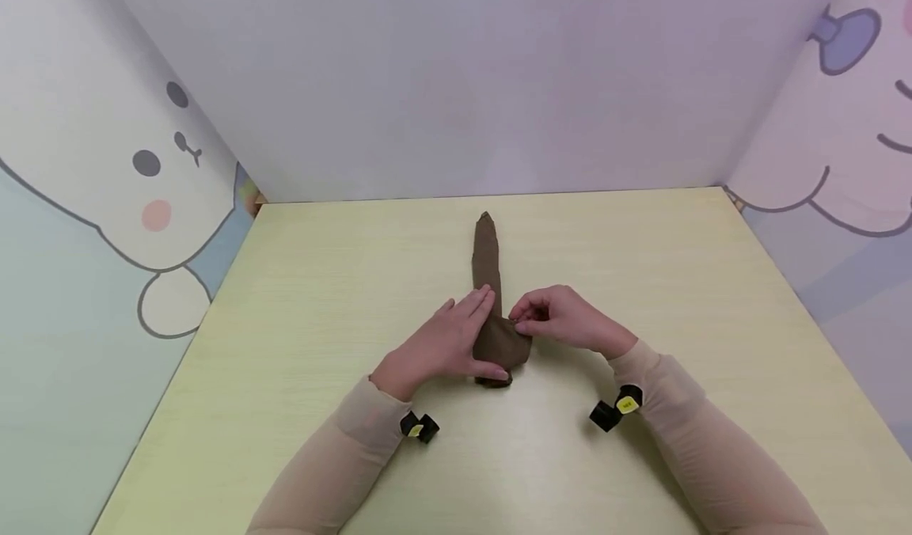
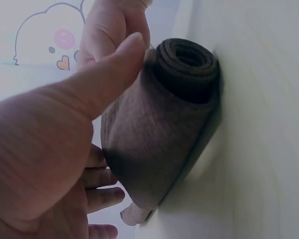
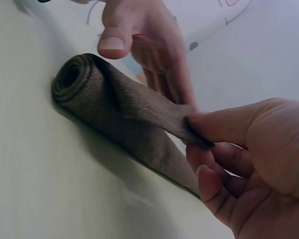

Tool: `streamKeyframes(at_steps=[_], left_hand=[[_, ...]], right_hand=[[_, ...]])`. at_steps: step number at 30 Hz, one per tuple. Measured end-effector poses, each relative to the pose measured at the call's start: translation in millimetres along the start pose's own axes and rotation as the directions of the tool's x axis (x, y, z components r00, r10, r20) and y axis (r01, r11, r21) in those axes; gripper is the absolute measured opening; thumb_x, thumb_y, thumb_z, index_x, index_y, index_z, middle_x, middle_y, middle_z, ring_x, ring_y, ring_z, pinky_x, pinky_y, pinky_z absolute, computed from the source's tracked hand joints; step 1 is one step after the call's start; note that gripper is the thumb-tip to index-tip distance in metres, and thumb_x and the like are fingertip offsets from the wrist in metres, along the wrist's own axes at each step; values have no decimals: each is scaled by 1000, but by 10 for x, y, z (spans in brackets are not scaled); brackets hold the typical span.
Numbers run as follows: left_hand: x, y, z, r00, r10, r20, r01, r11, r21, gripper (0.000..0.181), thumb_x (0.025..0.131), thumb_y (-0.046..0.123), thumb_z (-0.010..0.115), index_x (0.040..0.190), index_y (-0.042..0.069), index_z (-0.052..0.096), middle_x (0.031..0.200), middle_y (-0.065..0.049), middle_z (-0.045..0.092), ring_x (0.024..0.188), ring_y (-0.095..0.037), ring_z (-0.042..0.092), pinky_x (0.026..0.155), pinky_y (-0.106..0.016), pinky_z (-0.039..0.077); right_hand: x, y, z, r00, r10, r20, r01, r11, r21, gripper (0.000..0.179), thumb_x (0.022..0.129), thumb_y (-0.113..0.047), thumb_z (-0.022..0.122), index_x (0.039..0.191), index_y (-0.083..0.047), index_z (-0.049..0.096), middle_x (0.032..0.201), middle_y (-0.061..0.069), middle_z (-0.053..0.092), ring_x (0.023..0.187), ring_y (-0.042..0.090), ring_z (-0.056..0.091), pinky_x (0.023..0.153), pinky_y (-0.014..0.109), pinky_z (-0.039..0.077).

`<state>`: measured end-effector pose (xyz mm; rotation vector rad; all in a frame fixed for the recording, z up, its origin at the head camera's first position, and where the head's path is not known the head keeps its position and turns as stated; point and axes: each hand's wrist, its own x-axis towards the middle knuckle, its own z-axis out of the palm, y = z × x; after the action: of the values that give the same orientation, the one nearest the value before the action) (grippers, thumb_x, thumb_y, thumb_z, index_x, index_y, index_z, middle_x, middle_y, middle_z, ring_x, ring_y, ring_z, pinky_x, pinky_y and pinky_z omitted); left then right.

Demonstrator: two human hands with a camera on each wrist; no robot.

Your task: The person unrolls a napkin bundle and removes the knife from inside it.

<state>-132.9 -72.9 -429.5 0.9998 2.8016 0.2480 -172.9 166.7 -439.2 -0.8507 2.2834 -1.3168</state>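
Observation:
A brown cloth (image 1: 488, 258) lies rolled into a long tube on the table, pointing away from me. Its near end shows spiral layers (image 2: 187, 57) in the left wrist view. A loose flap (image 3: 157, 107) of the cloth stands out from the roll on the right. My right hand (image 1: 566, 317) pinches the corner of this flap between thumb and fingers. Across the left side of the roll lies my left hand (image 1: 445, 341), its fingers fairly straight and its thumb over the near end. The head view hides part of the roll under that hand.
The pale wooden table (image 1: 321, 282) extends around the roll. A plain pale wall (image 1: 456, 84) stands along its far edge, with cartoon-printed panels (image 1: 93, 147) at the sides. Small black devices (image 1: 616, 408) with yellow marks sit at both wrists.

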Motion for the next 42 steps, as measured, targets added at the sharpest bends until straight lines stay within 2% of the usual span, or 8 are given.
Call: streamKeyframes(at_steps=[5, 12, 17, 21, 26, 32, 38, 42], left_hand=[[-22, 39, -15, 1000, 17, -19, -17, 1000, 14, 114, 76, 72, 61, 154, 2, 14, 159, -11, 16, 145, -24, 18, 111, -50, 26], [-45, 55, -35, 1000, -2, -2, 2, 1000, 29, 106, 80, 67, 63, 153, 3, 21, 157, -11, 23, 144, -24, 22, 110, -50, 27], [-51, 40, -43, 999, -22, 28, 20, 999, 40, 103, 82, 66, 61, 152, 2, 22, 157, -11, 25, 144, -24, 23, 110, -50, 27], [-51, 21, -52, 999, -34, 38, 32, 999, 37, 102, 82, 66, 61, 152, 2, 22, 157, -11, 25, 144, -24, 23, 110, -51, 27], [-99, -28, -10, 999, -40, 32, 39, 998, 46, 100, 83, 65, 61, 152, 2, 24, 155, -11, 28, 142, -24, 26, 108, -52, 30], [-189, -87, 33, 999, -36, 8, 36, 998, 44, 98, 83, 63, 62, 152, 4, 24, 151, -11, 35, 138, -22, 33, 105, -53, 33], [-271, -156, 79, 1000, -25, -19, 26, 999, 24, 100, 81, 63, 65, 153, 5, 24, 142, -10, 44, 131, -22, 42, 102, -54, 36], [-303, -205, 109, 999, -28, -33, 29, 1000, 10, 102, 81, 64, 65, 153, 7, 22, 136, -6, 48, 127, -19, 44, 102, -53, 36]], right_hand=[[29, -29, 102, 998, -11, -55, 12, 1000, 2, 9, 87, -12, 73, 96, -14, 72, 84, -4, 69, 76, 14, 63, 68, 27, 52], [37, -34, 175, 994, -9, -112, 8, 1000, -11, 7, 89, -20, 71, 95, -17, 72, 83, -5, 68, 76, 13, 62, 67, 26, 50], [26, -51, 165, 985, 6, -172, -11, 1000, -26, 17, 95, -27, 63, 99, -14, 73, 87, 0, 69, 76, 16, 59, 66, 28, 49], [40, -41, 162, 978, 21, -206, -29, 999, -35, 25, 98, -26, 58, 109, -7, 70, 101, 6, 70, 86, 16, 61, 71, 30, 51], [85, 8, 201, 985, -12, -170, -3, 996, -86, 26, 98, -16, 58, 121, -7, 66, 118, 6, 66, 104, 17, 62, 83, 33, 52], [77, 25, 245, 985, -118, -126, 86, 970, -229, 32, 95, -7, 61, 126, -8, 63, 128, 3, 61, 120, 20, 55, 96, 40, 47], [61, 28, 296, 979, -190, -77, 153, 926, -346, 37, 91, -12, 67, 127, -7, 62, 135, 6, 57, 126, 23, 51, 101, 42, 41], [57, 15, 315, 984, -173, -47, 145, 923, -357, 42, 90, -20, 70, 129, -7, 61, 139, 4, 53, 129, 22, 47, 103, 41, 40]])
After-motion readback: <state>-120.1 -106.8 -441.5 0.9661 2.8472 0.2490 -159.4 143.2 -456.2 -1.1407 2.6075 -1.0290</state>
